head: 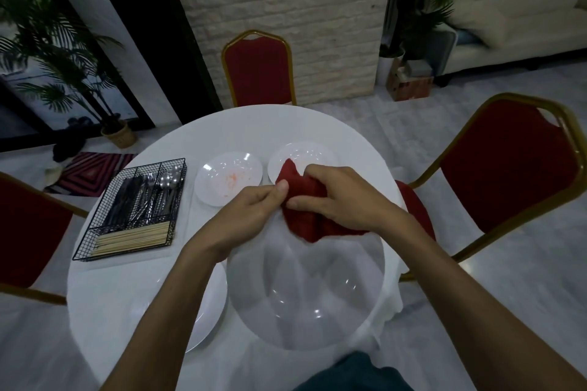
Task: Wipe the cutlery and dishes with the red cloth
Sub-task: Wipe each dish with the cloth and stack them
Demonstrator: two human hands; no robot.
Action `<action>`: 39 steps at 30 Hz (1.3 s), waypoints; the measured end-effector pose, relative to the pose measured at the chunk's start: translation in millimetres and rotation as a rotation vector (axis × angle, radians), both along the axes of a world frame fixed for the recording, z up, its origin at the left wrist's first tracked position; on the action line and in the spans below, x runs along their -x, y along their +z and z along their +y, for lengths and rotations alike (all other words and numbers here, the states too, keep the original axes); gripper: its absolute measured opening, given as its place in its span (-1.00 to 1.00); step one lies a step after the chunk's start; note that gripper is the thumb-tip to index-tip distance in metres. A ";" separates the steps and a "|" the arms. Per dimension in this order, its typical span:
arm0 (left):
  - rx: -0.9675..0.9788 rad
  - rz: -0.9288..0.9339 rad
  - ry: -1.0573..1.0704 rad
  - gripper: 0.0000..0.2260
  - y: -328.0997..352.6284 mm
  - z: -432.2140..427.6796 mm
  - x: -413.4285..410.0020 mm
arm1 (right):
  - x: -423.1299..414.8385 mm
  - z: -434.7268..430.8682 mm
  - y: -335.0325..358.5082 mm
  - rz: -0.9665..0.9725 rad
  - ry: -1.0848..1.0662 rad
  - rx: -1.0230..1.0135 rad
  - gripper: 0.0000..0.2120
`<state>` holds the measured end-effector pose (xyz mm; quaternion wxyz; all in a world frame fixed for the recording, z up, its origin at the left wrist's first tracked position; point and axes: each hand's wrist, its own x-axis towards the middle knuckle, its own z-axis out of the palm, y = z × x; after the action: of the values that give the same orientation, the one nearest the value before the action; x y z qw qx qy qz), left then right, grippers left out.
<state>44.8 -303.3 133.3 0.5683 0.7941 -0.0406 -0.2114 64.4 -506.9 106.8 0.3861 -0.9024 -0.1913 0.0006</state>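
Where left hand (251, 213) pinches plate's (305, 295) rim, right hand (343, 197) grips cloth (300, 190).

One wide-angle camera rides on the person's head, above the near edge of the round table (111, 279), facing forward and steeply down across it. It sits close. Both forearms enter from the bottom border, and the left hand (251, 209) and right hand (343, 200), gripping a large plate (305, 295) and red cloth (305, 197), fill the centre. Beyond the table's far edge stand a chair (259, 67) and a brick wall (286, 9).
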 end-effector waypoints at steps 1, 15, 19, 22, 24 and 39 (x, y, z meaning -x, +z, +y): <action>0.003 -0.006 0.021 -0.58 -0.5 -0.1 0.0 | -1.3 -1.3 -0.8 0.015 -0.022 -0.032 -0.55; 0.085 -0.211 0.397 -0.68 -15.8 21.6 -8.3 | 11.8 -8.6 -63.1 0.270 -0.512 -0.447 -0.61; 0.104 -0.185 0.459 -0.65 -27.5 23.4 -5.8 | 24.7 -10.5 -86.8 0.354 -0.535 -0.487 -0.59; 0.125 -0.151 0.491 -0.64 -39.3 22.0 -2.5 | 27.7 -14.0 -88.2 0.341 -0.573 -0.476 -0.57; 0.133 -0.175 0.528 -0.62 -44.7 18.8 1.0 | 28.0 -16.0 -85.7 0.333 -0.596 -0.510 -0.59; 0.455 0.090 0.772 -0.65 -47.5 13.3 -2.6 | 33.0 -3.1 -86.7 0.436 -0.612 -0.683 -0.75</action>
<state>47.4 -290.0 85.9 0.7670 0.5958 0.2381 -0.0040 31.4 -510.0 20.1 0.6725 -0.7183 0.1777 0.0133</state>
